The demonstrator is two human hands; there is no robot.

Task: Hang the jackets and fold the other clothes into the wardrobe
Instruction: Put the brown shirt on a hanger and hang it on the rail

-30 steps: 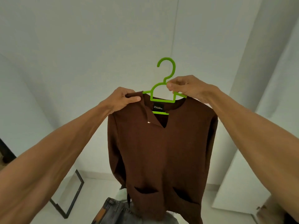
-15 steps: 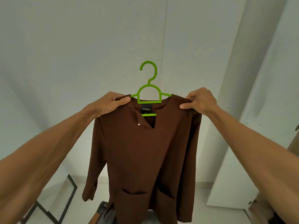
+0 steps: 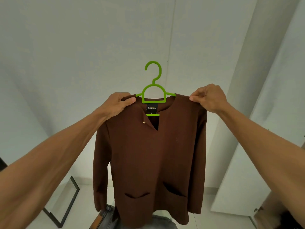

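Note:
A brown long-sleeved jacket (image 3: 153, 154) with two front pockets hangs on a bright green hanger (image 3: 153, 90), held up in front of me at arm's length. My left hand (image 3: 118, 103) pinches the jacket's left shoulder beside the hanger. Over on the other shoulder, my right hand (image 3: 209, 98) pinches the fabric between thumb and fingers. The hanger's hook stands free above the collar, touching nothing.
White walls fill the background, with a white wardrobe door (image 3: 247, 171) at the right. A black metal frame (image 3: 66, 204) stands on the floor at lower left. Grey jeans (image 3: 105, 219) lie below the jacket's hem.
My right hand left the hanger's neck and moved out to the jacket's right shoulder. The jacket now hangs straighter and squarer, with both sleeves down.

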